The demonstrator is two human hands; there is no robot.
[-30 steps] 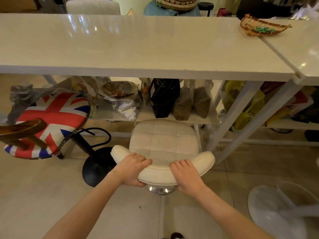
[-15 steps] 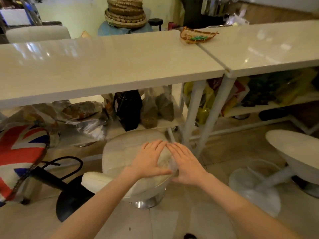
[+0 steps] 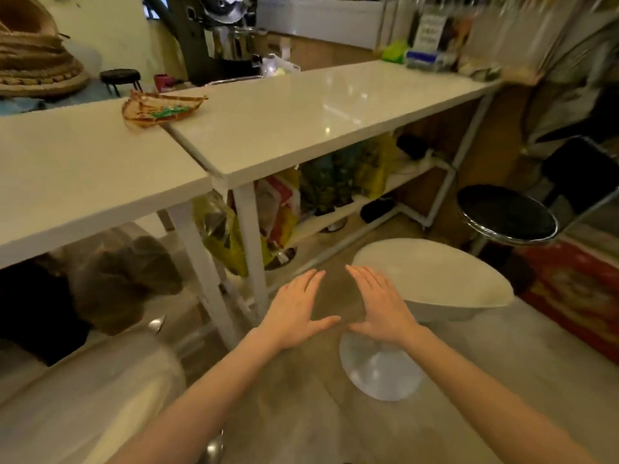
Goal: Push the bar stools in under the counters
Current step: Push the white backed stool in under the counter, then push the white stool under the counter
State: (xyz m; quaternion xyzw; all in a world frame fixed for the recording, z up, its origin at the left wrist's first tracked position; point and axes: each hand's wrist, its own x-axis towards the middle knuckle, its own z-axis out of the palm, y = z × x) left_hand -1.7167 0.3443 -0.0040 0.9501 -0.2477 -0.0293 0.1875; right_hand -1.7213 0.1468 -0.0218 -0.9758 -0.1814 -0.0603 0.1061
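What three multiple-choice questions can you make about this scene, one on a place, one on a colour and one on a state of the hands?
1. Where does the wicker tray lie?
A. On the floor
B. On the counter tops, at their joint
C. On the black stool

2. What colour is the seat of the stool nearest the right hand?
A. White
B. Red
C. Blue

3. In what state are the two hands?
A. Both closed on a stool back
B. One holding a bag
C. Both open and flat, holding nothing

Answers:
1 B: the tray rests on the white counter where the two tops meet.
2 A: its seat is white, unlike the black stool further right.
3 C: the left hand and right hand are spread in the air, fingers extended.
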